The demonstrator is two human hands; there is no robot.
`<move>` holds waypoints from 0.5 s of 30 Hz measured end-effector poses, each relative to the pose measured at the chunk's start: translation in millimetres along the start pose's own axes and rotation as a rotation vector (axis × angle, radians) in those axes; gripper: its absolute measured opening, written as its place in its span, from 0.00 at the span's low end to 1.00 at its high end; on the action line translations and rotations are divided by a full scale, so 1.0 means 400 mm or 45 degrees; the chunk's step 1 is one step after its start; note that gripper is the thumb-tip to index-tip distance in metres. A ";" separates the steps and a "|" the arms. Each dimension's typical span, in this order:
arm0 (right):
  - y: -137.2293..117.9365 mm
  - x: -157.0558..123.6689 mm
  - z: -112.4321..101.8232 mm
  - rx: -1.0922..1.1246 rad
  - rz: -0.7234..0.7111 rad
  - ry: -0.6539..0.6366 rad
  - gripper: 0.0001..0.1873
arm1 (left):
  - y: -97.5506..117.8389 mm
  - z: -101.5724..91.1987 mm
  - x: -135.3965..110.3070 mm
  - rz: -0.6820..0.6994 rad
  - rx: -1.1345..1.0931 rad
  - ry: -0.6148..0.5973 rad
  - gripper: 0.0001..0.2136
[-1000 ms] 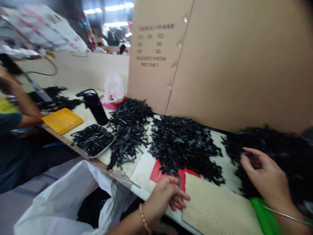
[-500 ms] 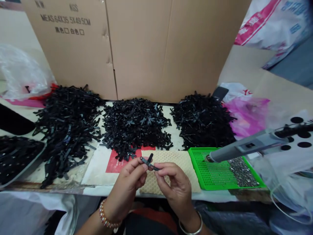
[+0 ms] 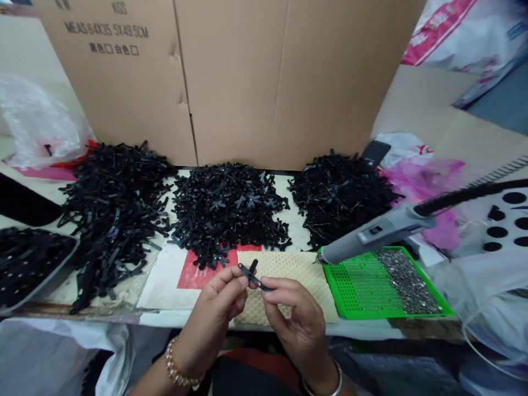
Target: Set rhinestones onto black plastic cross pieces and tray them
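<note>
My left hand (image 3: 218,308) and my right hand (image 3: 295,316) meet at the table's near edge, both pinching one small black plastic part (image 3: 251,274) made of crossed strips. They hold it just above a beige honeycomb mat (image 3: 289,267). Behind it lie three heaps of black plastic parts: a left heap (image 3: 113,192), a middle heap (image 3: 229,206) and a right heap (image 3: 342,192). A grey electric screwdriver (image 3: 379,234) hangs over a green tray (image 3: 350,291) that holds small metal screws (image 3: 402,280).
A big cardboard box (image 3: 256,77) stands behind the heaps. A grey tray of black parts (image 3: 25,264) sits at the left, a clear plastic bag (image 3: 33,124) at the far left, pink and white bags (image 3: 416,176) at the right. A white bag (image 3: 53,352) hangs below the table.
One second ago the view faced left and my hands were apart on the table. Now both hands pinch the black part together; the screwdriver has swung slightly left and up over the green tray.
</note>
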State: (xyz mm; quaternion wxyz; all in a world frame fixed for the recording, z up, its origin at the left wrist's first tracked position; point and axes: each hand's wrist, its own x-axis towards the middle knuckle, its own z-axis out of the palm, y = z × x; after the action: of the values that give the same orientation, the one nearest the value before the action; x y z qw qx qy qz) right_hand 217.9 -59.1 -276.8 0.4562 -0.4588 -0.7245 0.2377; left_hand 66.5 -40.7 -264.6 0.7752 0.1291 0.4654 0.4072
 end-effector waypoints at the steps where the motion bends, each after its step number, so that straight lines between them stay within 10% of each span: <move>1: 0.000 0.002 0.001 -0.022 -0.017 0.002 0.15 | 0.000 0.000 -0.001 0.003 0.002 0.005 0.15; 15: 0.009 0.007 0.023 -0.189 -0.053 -0.061 0.20 | -0.012 -0.027 -0.004 0.049 -0.029 0.069 0.15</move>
State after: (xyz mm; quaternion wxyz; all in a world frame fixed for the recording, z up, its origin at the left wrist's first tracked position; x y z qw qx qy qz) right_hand 211.0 -54.4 -282.7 0.4085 -0.4704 -0.7601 0.1849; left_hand 59.8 -47.0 -272.1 0.7557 0.1182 0.4790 0.4307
